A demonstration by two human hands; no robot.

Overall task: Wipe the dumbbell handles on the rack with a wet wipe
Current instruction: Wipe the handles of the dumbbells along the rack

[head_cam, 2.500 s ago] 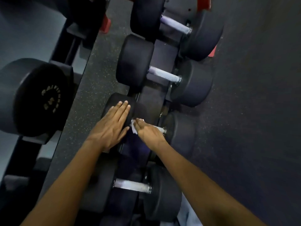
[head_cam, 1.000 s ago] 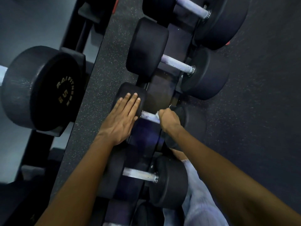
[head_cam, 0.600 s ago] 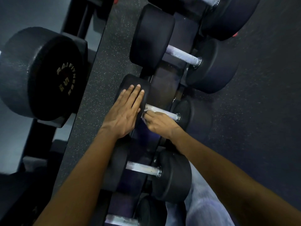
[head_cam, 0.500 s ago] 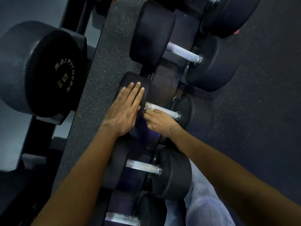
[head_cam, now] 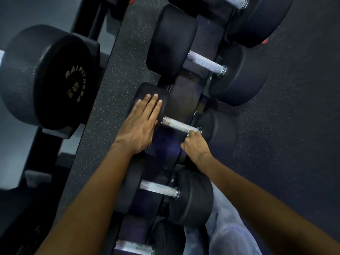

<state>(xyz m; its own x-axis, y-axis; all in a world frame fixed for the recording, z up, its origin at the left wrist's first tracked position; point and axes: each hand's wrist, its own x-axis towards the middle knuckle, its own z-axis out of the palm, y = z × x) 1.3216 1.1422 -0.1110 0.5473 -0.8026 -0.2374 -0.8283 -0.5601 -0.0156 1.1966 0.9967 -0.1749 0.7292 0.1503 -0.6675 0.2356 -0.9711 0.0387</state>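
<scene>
The dumbbell handle (head_cam: 179,125) you are working on is a knurled steel bar running between two black round heads, on the low rack (head_cam: 185,100) directly below you. Your right hand (head_cam: 195,144) sits at the bar's right end, close against the collar, with its fingers curled down around the bar. The wet wipe is not visible here; if it is in that hand, your fingers hide it, so I cannot tell. Your left hand (head_cam: 140,126) lies flat and open on top of the left head (head_cam: 147,92) of the same dumbbell, fingers straight and together, fingertips pointing away from you.

Beyond this dumbbell on the same rack sits a larger dumbbell (head_cam: 206,63), its pale handle bare, and past that the edge of another at the top of the view. Nearer to you lies a further dumbbell (head_cam: 161,190) with a scuffed handle, and below it the handle of one more shows at the bottom edge.

To your left, across a strip of speckled rubber floor (head_cam: 117,74), a second black rack holds a big dumbbell head (head_cam: 49,78) with gold lettering on its face. Your light trouser leg (head_cam: 226,227) shows at the lower right, beside the near dumbbell.
</scene>
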